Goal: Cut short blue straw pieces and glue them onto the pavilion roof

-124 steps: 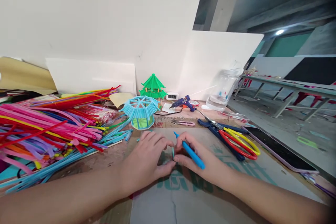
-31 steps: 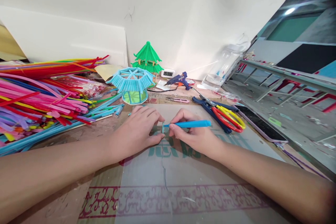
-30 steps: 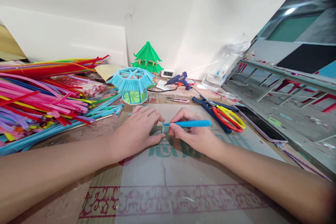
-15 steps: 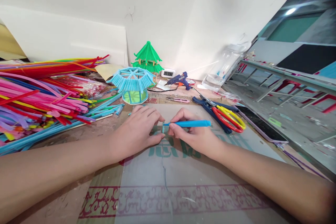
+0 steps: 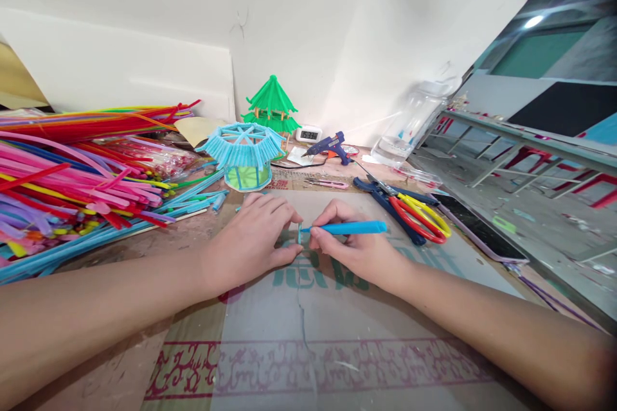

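My right hand (image 5: 351, 241) is closed around a blue marker pen (image 5: 354, 227), its tip pointing left. That tip meets a small thin strip with a blue edge (image 5: 299, 234). Thumb and forefinger of my left hand (image 5: 258, 234) pinch the two ends of this strip, upright above the printed cardboard sheet (image 5: 270, 327). Just beyond my left hand stands a small round pavilion model with a light blue pipe-cleaner roof (image 5: 245, 148) and green-yellow walls. Behind it rises a green tiered roof model (image 5: 272, 103).
Bundles of coloured pipe cleaners (image 5: 91, 186) fill the left side. Beyond the hands lie a hot glue gun (image 5: 332, 146), a digital clock (image 5: 308, 134) and a pink cutter (image 5: 330, 183). Scissors with red and yellow handles (image 5: 419, 215), a phone (image 5: 479, 228) and a clear bottle (image 5: 409, 119) are at right.
Almost nothing differs. Both hands keep their places, with the marker tip still against the strip.
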Demonstrator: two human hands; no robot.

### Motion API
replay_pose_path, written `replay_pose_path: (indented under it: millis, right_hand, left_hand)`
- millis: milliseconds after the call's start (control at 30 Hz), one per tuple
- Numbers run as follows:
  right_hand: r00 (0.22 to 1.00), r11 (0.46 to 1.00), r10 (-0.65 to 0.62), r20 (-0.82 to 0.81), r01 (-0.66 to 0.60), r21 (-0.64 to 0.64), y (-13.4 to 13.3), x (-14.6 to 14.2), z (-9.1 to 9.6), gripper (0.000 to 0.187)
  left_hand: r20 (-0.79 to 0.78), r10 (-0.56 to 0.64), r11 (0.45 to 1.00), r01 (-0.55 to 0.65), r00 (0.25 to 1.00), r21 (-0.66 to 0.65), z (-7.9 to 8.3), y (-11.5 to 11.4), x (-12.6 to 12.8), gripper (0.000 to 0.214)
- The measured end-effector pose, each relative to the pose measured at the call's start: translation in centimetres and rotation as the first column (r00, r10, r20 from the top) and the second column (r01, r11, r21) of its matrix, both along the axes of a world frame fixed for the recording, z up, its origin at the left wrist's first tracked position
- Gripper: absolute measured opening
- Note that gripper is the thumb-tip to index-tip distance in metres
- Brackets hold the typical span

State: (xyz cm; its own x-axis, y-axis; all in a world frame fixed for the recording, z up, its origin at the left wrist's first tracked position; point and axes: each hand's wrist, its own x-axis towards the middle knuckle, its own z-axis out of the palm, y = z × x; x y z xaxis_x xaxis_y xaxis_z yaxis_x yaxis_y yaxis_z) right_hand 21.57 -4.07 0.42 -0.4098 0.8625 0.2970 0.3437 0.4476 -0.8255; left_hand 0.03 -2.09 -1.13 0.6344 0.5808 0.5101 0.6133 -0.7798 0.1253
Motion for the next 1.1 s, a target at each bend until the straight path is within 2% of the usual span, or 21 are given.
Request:
replay_pose_path:
  millis: [133, 367, 533, 867, 1100]
  right_hand:
    - [1.000, 1.000, -0.029, -0.005, 0.029, -0.004, -0.04, -0.03, 0.08, 0.015]
    - [0.998, 0.998, 0.039, 0.045, -0.037, -0.044, -0.05, -0.11, 0.09, 0.016]
    - [1.000, 1.000, 0.023, 0.020, -0.023, 0.005, -0.07, -0.06, 0.07, 0.013]
    - [0.995, 0.997, 0.063, 0.073, -0.061, -0.039, -0.14, -0.01, 0.00, 0.014]
    - [1.000, 1.000, 0.006, 0.001, -0.006, -0.023, -0.02, -0.08, 0.21, 0.013]
  left_hand:
    - [-0.005, 0.002, 1.000, -0.002, 1.000, -0.009, 0.06, -0.02, -0.01, 0.027]
    - [0.010, -0.006, 1.000, 0.006, 1.000, 0.007, -0.04, 0.00, 0.00, 0.028]
    - [0.003, 0.000, 1.000, 0.000, 1.000, 0.003, 0.03, -0.03, 0.00, 0.029]
    - [-0.004, 0.000, 1.000, 0.000, 1.000, 0.006, 0.05, -0.08, 0.03, 0.027]
    - [0.006, 0.008, 1.000, -0.008, 1.000, -0.023, 0.06, -0.04, -0.02, 0.026]
